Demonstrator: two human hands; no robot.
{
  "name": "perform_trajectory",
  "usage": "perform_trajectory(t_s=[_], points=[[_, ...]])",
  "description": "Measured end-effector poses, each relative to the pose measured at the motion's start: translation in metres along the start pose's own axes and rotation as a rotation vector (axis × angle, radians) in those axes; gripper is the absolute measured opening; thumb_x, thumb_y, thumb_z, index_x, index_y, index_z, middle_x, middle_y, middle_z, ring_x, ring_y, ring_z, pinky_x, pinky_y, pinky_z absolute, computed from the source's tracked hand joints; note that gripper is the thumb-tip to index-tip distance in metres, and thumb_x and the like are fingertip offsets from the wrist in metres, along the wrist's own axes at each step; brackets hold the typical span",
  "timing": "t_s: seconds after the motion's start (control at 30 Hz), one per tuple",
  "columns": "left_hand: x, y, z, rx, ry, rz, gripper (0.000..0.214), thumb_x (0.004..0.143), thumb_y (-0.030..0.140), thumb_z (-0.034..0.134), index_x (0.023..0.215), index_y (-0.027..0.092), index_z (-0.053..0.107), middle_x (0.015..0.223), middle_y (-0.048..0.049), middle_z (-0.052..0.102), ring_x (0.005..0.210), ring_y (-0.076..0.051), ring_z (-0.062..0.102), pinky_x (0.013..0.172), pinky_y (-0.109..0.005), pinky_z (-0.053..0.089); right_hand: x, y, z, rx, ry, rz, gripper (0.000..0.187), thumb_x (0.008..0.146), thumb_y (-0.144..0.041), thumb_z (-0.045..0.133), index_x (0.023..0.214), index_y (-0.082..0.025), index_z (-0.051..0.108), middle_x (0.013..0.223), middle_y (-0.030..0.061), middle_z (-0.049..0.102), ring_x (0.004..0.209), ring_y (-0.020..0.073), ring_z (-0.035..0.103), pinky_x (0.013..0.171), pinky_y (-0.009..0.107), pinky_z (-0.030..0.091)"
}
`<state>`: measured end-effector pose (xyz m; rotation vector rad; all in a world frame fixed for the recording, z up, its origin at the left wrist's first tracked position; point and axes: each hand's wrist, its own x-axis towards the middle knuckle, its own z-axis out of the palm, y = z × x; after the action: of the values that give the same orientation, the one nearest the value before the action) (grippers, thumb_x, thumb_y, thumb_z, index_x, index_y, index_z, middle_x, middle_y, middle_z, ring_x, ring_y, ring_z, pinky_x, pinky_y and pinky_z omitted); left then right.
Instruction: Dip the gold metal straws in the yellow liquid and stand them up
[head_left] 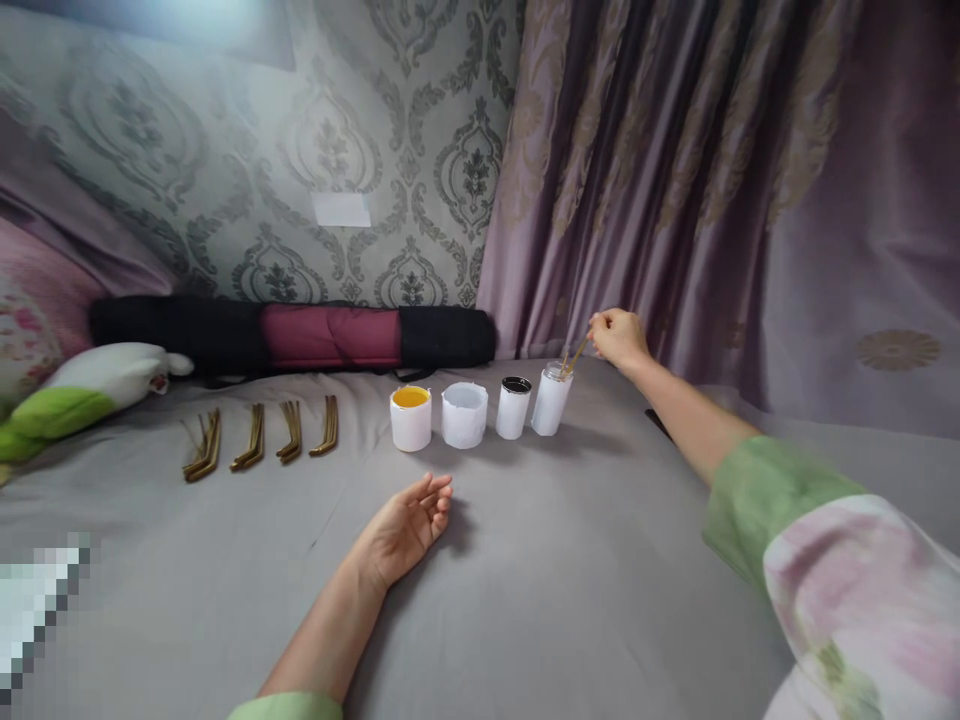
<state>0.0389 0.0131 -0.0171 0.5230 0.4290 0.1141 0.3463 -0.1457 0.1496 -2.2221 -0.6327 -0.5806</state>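
Note:
My right hand (619,338) is closed on the upper end of a thin golden-brown straw-like stick (578,354). The stick's lower end is at the mouth of a tall white-wrapped container (553,402). To its left stand a narrower white container with a dark top (514,412), a wide white container (464,418) and a white container with a yellow top (412,420). Palm up on the bed, my left hand (409,525) holds nothing, its fingers loosely curled and apart. It lies just in front of the containers, touching none of them.
Several bundles of bent golden-brown sticks (250,440) lie in a row at left. Behind them are a black and maroon roll (330,335) and a green and white plush toy (90,392). A purple curtain (675,200) hangs behind my right hand. Grey sheet (562,580) covers the surface.

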Motion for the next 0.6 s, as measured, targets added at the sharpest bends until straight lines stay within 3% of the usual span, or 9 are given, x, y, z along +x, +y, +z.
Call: perform_trajectory(t_s=[0.23,0.6], points=[[0.0,0.0,0.0,0.005,-0.005,-0.002,0.018,0.079,0.018,0.054,0.091,0.006,0.058,0.076,-0.0064,0.057,0.059,-0.008,0.053,0.05,-0.017,0.046,-0.01,0.002,0.015,-0.018,-0.119,-0.007,0.024,0.082,-0.026,0.041,0.077,-0.015,0.061,0.068,0.0037,0.065,0.042,0.008,0.053,0.045,0.02,0.044],[0.002,0.0,-0.002,0.003,-0.011,0.0,0.016,0.079,0.018,0.053,0.089,0.006,0.058,0.075,-0.0067,0.058,0.059,-0.008,0.054,0.05,-0.018,0.046,-0.019,0.009,0.027,-0.039,-0.186,0.031,0.022,0.081,-0.026,0.044,0.082,-0.015,0.063,0.071,0.004,0.067,0.046,0.0084,0.057,0.045,0.018,0.042]])
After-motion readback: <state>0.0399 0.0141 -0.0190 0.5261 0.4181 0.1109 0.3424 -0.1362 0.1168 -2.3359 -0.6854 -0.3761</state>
